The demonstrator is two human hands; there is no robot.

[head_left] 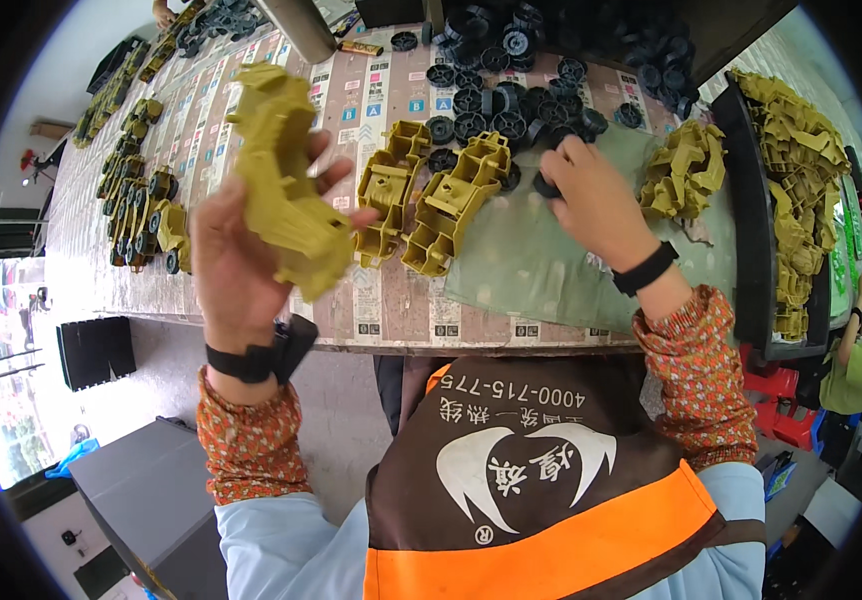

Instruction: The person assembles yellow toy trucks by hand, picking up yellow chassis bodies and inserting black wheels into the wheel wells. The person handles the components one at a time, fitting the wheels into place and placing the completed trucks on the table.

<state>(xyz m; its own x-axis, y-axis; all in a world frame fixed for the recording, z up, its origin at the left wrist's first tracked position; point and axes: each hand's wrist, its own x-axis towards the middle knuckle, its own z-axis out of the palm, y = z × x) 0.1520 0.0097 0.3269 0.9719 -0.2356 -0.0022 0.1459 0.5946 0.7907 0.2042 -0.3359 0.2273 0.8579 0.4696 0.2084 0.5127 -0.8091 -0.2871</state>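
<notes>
My left hand (229,245) is raised over the table's near side, closed around an olive-yellow plastic toy vehicle body (291,190) that is tilted on end. Fingers bent, my right hand (596,195) is at the near edge of a pile of black toy wheels (506,115). A black wheel (546,187) shows at its fingertips, partly hidden by them. Between my hands lie two more vehicle bodies, one on the left (386,190) and one on the right (456,205), with their hollow sides up and loose wheels close by.
A greenish sheet (551,275) covers part of the table, with more vehicle bodies (686,170) at its right. Beyond stands a black crate (751,210) heaped with bodies. Wheeled vehicles (136,205) line the left side. A metal post (298,28) rises at the back; another person's hand (164,14) shows far left.
</notes>
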